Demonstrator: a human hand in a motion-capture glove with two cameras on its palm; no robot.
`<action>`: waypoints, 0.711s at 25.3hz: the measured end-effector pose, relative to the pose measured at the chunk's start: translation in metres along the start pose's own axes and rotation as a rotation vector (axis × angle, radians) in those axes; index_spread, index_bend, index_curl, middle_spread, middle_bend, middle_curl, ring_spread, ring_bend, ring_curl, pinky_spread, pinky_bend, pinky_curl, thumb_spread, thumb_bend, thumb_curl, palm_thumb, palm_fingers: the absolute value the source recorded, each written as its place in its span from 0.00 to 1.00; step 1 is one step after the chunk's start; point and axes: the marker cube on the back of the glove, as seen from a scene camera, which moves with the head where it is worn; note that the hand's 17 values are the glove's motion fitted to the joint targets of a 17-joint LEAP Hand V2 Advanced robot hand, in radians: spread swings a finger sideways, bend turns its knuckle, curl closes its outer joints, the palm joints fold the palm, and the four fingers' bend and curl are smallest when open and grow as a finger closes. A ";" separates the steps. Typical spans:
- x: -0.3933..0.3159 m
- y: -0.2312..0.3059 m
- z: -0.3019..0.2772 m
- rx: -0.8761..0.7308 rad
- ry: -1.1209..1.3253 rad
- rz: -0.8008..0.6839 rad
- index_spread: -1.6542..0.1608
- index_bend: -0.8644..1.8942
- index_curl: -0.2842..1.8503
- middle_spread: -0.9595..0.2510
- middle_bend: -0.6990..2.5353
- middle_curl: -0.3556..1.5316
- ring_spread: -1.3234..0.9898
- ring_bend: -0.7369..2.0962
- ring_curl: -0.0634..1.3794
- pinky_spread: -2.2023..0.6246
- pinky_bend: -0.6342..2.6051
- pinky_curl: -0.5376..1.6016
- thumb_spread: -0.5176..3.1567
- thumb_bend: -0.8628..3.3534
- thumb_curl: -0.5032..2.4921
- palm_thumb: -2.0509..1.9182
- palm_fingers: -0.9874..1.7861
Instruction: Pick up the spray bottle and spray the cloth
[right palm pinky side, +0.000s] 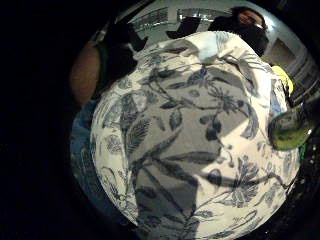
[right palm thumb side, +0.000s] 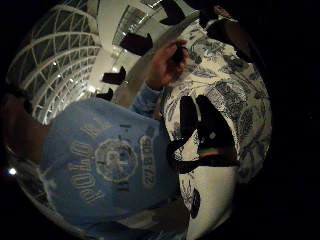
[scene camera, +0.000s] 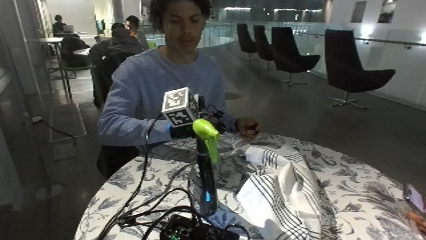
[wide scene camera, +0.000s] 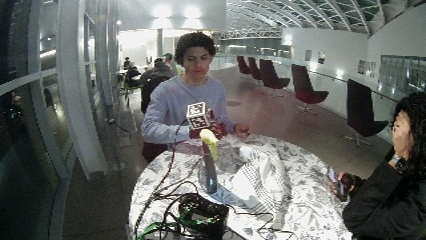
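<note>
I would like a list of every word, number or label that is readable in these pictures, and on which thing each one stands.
"POLO" in large pale letters, with further letters after it that run into a fold and are not clear: on the chest of the person's light blue sweatshirt.
Round crest with a central "P"-like letter on the same sweatshirt: its small wording is too blurred to read.
Spray bottle: no readable label.
Striped cloth: no text.

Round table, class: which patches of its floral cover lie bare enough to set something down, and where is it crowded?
Bare cover shows along the far right rim of the table, beyond the striped cloth, and on the left rim beside the cables. The crowded part is the near middle: spray bottle, cables and black box stand close together, with the cloth beside them.
</note>
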 end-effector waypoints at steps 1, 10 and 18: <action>0.008 0.003 -0.007 0.040 -0.071 0.032 0.73 0.35 0.27 0.77 0.32 0.36 0.58 0.39 0.24 0.85 0.26 0.36 0.45 0.27 0.27 0.68 0.63; 0.074 0.052 -0.062 0.426 -0.574 0.323 0.71 0.35 0.25 0.77 0.30 0.37 0.58 0.40 0.26 0.85 0.27 0.38 0.46 0.24 0.28 0.67 0.61; 0.098 0.079 -0.083 0.592 -0.672 0.461 0.71 0.36 0.25 0.77 0.30 0.38 0.58 0.40 0.26 0.85 0.27 0.39 0.46 0.23 0.28 0.67 0.62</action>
